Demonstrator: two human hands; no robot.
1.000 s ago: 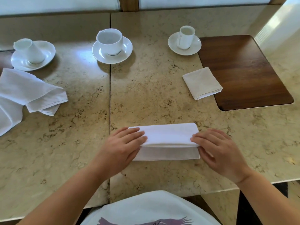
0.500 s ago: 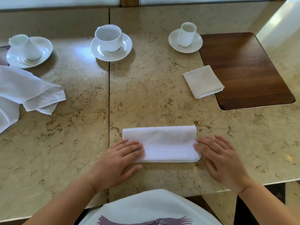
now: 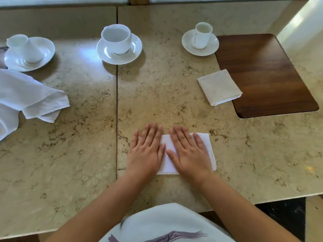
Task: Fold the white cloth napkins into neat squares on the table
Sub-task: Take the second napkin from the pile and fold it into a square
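Both hands lie flat, fingers straight and spread, pressing a folded white napkin (image 3: 174, 154) onto the marble worktop (image 3: 174, 84) near its front edge. The left hand (image 3: 146, 151) covers the napkin's left end, and the right hand (image 3: 189, 152) rests on its middle and right part, so neither grip pinches the cloth. The napkin is still a rectangle, wider than it is deep, so it probably needs at least one more fold to become a square. One finished square napkin (image 3: 219, 87) lies well apart, overlapping the wooden placemat (image 3: 271, 75). A loose pile of white cloth (image 3: 26, 96) at the left edge looks unfolded, so more work remains.
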